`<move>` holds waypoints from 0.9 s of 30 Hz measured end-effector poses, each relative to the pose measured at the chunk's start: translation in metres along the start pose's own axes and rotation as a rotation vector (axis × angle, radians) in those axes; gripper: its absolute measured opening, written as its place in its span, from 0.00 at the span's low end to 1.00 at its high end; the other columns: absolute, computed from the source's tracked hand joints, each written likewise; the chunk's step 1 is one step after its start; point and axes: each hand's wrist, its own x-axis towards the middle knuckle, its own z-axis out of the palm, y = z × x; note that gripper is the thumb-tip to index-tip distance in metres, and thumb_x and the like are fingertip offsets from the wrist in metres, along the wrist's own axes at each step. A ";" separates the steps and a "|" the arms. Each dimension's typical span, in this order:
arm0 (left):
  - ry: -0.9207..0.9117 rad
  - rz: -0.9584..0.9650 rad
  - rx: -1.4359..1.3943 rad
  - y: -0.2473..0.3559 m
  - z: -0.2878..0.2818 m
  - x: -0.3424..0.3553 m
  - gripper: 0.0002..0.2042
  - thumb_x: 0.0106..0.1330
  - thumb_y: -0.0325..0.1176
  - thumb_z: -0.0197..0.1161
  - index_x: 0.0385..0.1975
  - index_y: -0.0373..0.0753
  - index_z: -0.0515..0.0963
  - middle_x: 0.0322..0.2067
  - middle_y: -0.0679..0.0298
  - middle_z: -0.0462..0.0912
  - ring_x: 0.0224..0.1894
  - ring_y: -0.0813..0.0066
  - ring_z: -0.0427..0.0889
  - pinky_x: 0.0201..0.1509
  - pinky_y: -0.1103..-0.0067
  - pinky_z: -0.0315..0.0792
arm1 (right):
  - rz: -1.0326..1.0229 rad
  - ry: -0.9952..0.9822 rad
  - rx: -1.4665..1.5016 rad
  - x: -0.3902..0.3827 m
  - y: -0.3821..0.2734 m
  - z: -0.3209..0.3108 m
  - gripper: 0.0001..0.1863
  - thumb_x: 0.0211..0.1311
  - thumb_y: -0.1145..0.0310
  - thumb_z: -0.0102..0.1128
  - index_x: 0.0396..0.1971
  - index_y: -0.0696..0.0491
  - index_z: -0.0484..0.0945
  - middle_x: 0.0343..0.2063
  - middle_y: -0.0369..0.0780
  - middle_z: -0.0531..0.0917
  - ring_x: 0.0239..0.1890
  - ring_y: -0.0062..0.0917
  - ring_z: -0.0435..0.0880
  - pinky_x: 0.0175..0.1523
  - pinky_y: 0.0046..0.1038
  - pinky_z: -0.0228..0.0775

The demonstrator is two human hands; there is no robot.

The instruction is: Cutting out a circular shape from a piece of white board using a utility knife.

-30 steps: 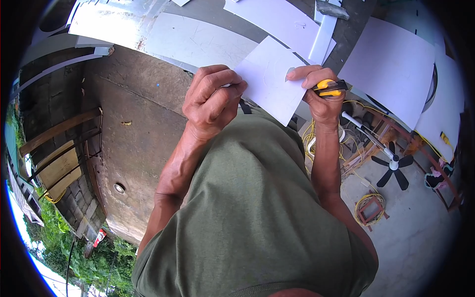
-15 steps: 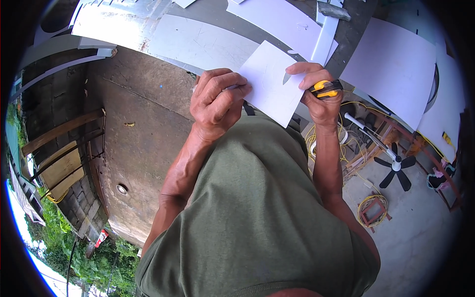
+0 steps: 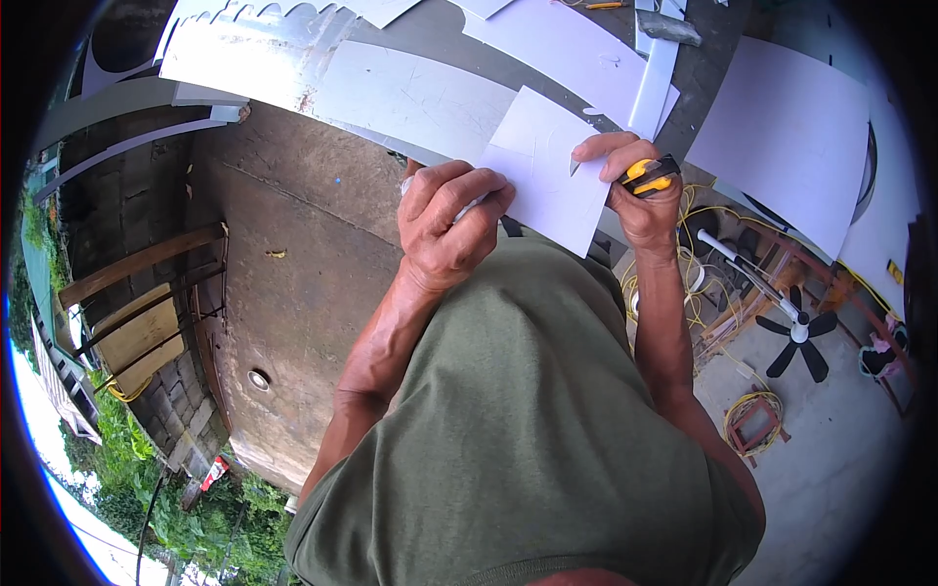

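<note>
My left hand has its fingers curled on the left edge of a small white square sheet, held out at waist height before the bench. My right hand grips a yellow and black utility knife by the sheet's right edge. The knife's blade tip shows below my forefinger, over the sheet; I cannot tell if it touches. Faint lines mark the sheet. My green shirt fills the lower middle of the view.
A dark bench ahead bears white sheets, strips and a grey metal piece. A larger white sheet lies at the right. Below are a black-bladed fan, yellow cable coils and a concrete floor.
The whole view has shifted a little right and down. My hands, the sheet and the knife moved with it, keeping nearly the same hold.
</note>
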 end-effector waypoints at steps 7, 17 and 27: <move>-0.032 -0.018 0.010 0.002 -0.003 0.003 0.13 0.42 0.18 0.72 0.27 0.42 0.85 0.35 0.68 0.87 0.37 0.67 0.83 0.38 0.76 0.77 | 0.002 -0.006 0.020 0.001 0.000 0.000 0.14 0.56 0.91 0.56 0.35 0.54 0.75 0.45 0.49 0.86 0.48 0.27 0.86 0.51 0.28 0.80; -0.074 -0.091 0.000 0.002 0.000 0.002 0.21 0.36 0.18 0.61 0.33 0.43 0.86 0.37 0.68 0.87 0.39 0.64 0.83 0.44 0.73 0.79 | 0.043 0.003 0.084 0.000 0.000 0.000 0.14 0.54 0.92 0.59 0.32 0.53 0.76 0.39 0.45 0.87 0.44 0.28 0.88 0.51 0.30 0.80; -0.115 -0.061 -0.081 -0.007 0.006 -0.003 0.24 0.35 0.25 0.63 0.39 0.42 0.87 0.40 0.65 0.87 0.42 0.63 0.83 0.45 0.71 0.77 | 0.084 -0.029 0.091 0.002 -0.002 0.002 0.14 0.53 0.92 0.61 0.30 0.53 0.77 0.38 0.45 0.88 0.44 0.28 0.88 0.51 0.31 0.80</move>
